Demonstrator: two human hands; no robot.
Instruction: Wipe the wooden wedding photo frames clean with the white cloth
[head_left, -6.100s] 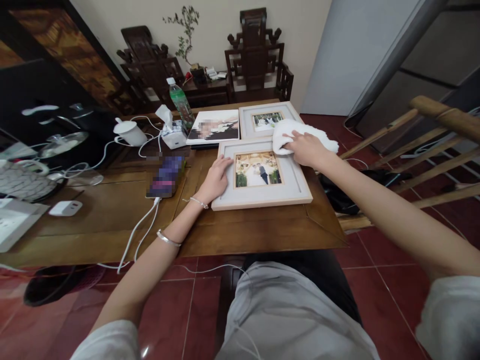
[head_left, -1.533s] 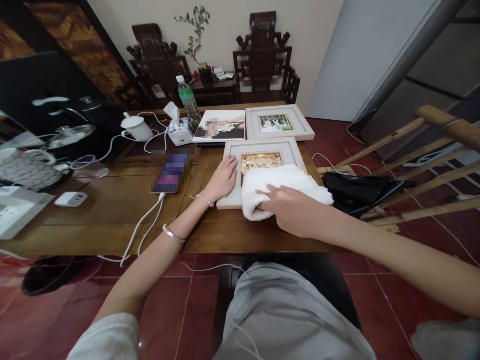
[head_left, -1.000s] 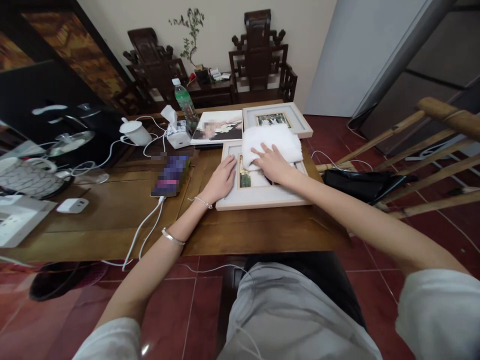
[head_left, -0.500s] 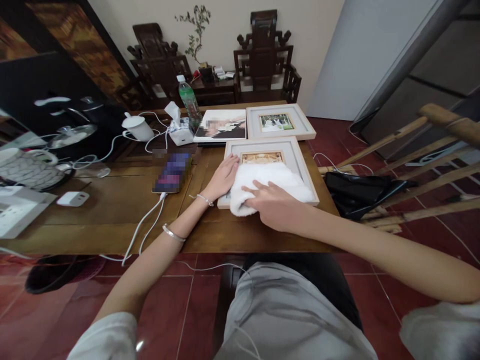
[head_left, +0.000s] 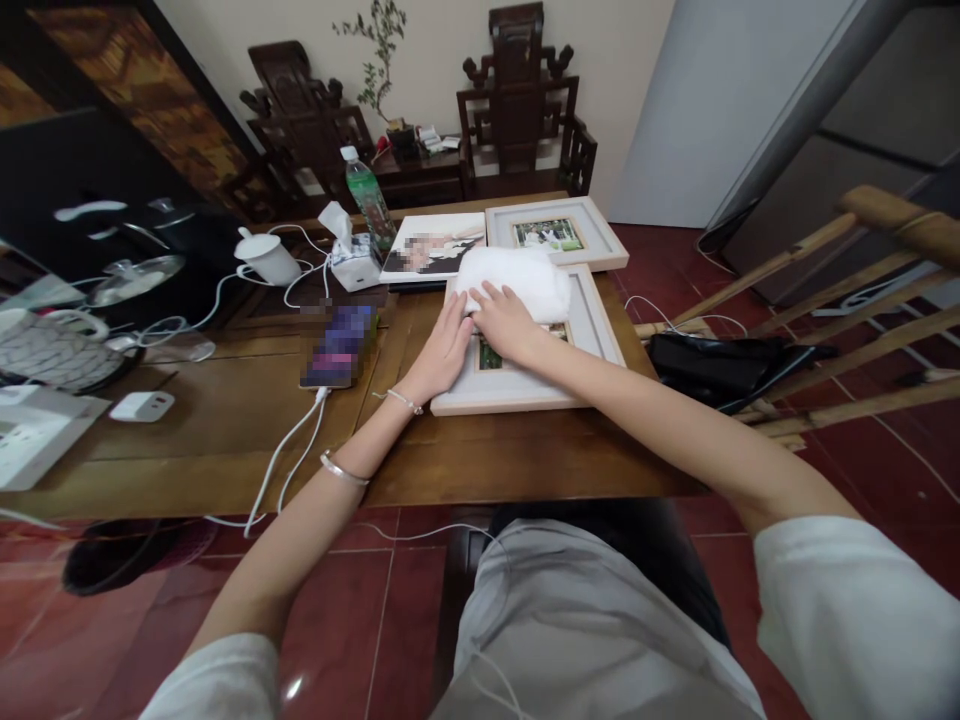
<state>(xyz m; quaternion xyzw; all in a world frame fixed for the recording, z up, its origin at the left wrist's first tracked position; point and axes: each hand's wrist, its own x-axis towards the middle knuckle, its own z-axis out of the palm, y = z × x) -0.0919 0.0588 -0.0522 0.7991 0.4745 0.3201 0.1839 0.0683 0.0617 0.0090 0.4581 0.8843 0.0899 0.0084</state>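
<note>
Head view: fingers of the right hand (head_left: 504, 325) are loosely spread over a folded white cloth (head_left: 521, 280); cannot tell whether the thumb pinches a fold. Left hand (head_left: 441, 352) lies nearly flat on the left edge of the near picture frame (head_left: 592, 325), fingers extended, gripping nothing visible, tips just beside the right hand's; contact between them unclear. Cloth rests on that frame's far half, ahead and rightward of the right fingers, long axis roughly left to right; right hand is nearer to it, left fingertips close to its left end. Second frame (head_left: 600, 245) lies flat just beyond, with a printed panel (head_left: 469, 228) on its left, then a tissue box (head_left: 358, 268) and an upright bottle (head_left: 369, 200). Phone (head_left: 341, 345), screen pixelated, lies left of the left hand, cable plugged in. Brown wooden tabletop (head_left: 525, 455) carries all these. Room: red tiled floor (head_left: 330, 600), dark carved chairs (head_left: 517, 100) by a pale wall (head_left: 600, 60).
</note>
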